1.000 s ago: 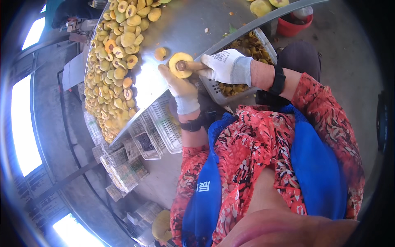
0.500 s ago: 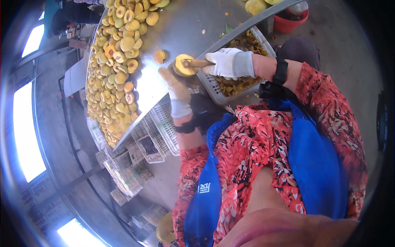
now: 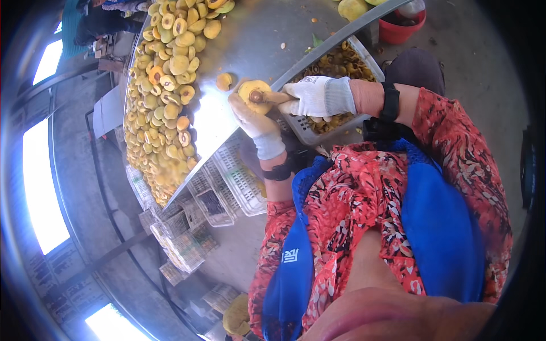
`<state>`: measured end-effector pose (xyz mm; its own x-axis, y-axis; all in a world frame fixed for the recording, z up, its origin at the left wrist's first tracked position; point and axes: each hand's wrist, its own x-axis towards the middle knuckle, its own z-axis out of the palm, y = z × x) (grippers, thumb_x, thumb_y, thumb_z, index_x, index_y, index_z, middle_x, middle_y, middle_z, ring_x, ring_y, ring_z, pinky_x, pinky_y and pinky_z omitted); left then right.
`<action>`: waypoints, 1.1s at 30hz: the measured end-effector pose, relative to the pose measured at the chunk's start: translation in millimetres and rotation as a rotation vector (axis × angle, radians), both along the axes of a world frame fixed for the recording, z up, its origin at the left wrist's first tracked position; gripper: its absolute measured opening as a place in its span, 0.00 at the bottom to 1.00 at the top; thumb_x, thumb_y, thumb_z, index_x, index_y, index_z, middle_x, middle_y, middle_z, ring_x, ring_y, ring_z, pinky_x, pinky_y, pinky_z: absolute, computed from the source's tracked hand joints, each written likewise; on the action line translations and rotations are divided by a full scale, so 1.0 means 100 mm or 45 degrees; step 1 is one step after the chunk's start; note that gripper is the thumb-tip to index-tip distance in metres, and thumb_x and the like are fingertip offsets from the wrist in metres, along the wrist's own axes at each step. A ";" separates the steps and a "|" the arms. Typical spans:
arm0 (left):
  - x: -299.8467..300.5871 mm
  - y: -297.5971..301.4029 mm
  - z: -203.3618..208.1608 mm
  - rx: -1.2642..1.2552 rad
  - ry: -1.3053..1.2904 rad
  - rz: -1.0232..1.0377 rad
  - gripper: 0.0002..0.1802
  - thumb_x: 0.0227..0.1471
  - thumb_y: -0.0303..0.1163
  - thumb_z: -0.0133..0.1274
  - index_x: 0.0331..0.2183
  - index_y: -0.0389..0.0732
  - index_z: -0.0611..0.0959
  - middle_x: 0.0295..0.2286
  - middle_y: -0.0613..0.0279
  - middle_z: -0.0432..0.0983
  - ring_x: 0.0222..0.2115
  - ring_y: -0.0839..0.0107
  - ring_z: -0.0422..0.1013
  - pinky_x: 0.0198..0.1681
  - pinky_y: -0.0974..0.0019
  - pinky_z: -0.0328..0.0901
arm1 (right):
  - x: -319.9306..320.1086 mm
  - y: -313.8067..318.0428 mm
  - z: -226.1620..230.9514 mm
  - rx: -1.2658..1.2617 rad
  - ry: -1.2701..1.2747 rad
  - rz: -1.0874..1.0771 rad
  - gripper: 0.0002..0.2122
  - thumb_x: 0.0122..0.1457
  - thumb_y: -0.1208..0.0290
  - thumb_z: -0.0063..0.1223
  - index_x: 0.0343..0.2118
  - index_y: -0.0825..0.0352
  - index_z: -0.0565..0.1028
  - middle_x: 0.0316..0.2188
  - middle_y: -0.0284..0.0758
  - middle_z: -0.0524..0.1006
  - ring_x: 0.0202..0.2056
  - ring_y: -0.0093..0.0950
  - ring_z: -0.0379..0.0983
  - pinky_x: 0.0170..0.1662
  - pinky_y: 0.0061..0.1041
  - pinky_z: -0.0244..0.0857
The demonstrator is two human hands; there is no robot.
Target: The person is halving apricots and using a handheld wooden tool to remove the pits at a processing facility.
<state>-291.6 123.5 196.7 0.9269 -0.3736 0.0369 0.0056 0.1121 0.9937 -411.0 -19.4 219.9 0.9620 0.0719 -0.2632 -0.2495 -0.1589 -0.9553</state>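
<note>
A halved yellow peach (image 3: 250, 88) faces up with its brown pit in the middle. My left hand (image 3: 256, 122), in a white knit glove with stained fingers, is closed around the near side of it. My right hand (image 3: 318, 95), gloved too, grips what looks like a short brown-handled tool (image 3: 277, 98). The tool's tip meets the pit; its working end is too small to make out. Another peach half (image 3: 224, 81) lies on the metal table (image 3: 267, 42) just past my left fingertips.
A large heap of peach halves (image 3: 170, 74) covers the table's left side. Below my right hand stands a white crate (image 3: 310, 136) of pits and scraps. A red bucket (image 3: 401, 31) is at the far right. Stacked plastic baskets (image 3: 239, 176) stand under the table edge.
My left hand has moved up and right and now cups the peach half. My right hand has dropped slightly, with the brown-handled tool still against the pit.
</note>
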 end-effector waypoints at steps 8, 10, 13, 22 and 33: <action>-0.09 -0.15 -0.05 0.136 -0.308 0.312 0.21 0.60 0.43 0.41 0.42 0.35 0.75 0.35 0.58 0.72 0.35 0.70 0.69 0.39 0.66 0.67 | 0.07 0.09 -0.01 0.253 0.183 -0.024 0.19 0.62 0.54 0.44 0.39 0.70 0.71 0.16 0.33 0.71 0.14 0.24 0.66 0.18 0.24 0.62; -0.10 -0.16 -0.05 0.164 -0.331 0.284 0.20 0.60 0.42 0.42 0.41 0.35 0.75 0.35 0.58 0.72 0.34 0.70 0.69 0.39 0.67 0.67 | 0.07 0.05 0.03 0.203 0.187 -0.009 0.19 0.62 0.54 0.44 0.38 0.71 0.71 0.15 0.32 0.70 0.14 0.23 0.65 0.18 0.22 0.61; -0.09 -0.13 -0.04 0.285 -0.457 0.209 0.20 0.60 0.43 0.42 0.41 0.36 0.76 0.35 0.57 0.72 0.33 0.70 0.70 0.38 0.67 0.68 | 0.12 -0.03 -0.06 0.241 0.232 0.083 0.20 0.62 0.54 0.44 0.38 0.71 0.71 0.15 0.32 0.70 0.14 0.23 0.66 0.17 0.21 0.60; 0.08 -0.07 0.01 0.039 0.173 -0.178 0.28 0.60 0.54 0.40 0.48 0.39 0.71 0.35 0.57 0.73 0.33 0.65 0.73 0.35 0.65 0.71 | 0.07 0.19 -0.18 0.373 0.183 -0.082 0.19 0.61 0.52 0.45 0.37 0.68 0.71 0.15 0.32 0.70 0.12 0.23 0.65 0.14 0.23 0.56; -0.06 -0.19 -0.08 0.006 -0.205 0.095 0.34 0.58 0.58 0.42 0.44 0.32 0.74 0.35 0.53 0.75 0.30 0.65 0.73 0.33 0.66 0.71 | 0.05 0.16 -0.19 0.547 0.295 0.023 0.18 0.62 0.51 0.46 0.38 0.64 0.72 0.11 0.23 0.62 0.09 0.15 0.55 0.11 0.17 0.47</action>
<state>-297.2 104.1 189.1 0.9343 -0.3043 0.1856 -0.1620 0.1013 0.9816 -406.0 -3.6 200.9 0.8792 0.2374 -0.4131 -0.4642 0.2311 -0.8551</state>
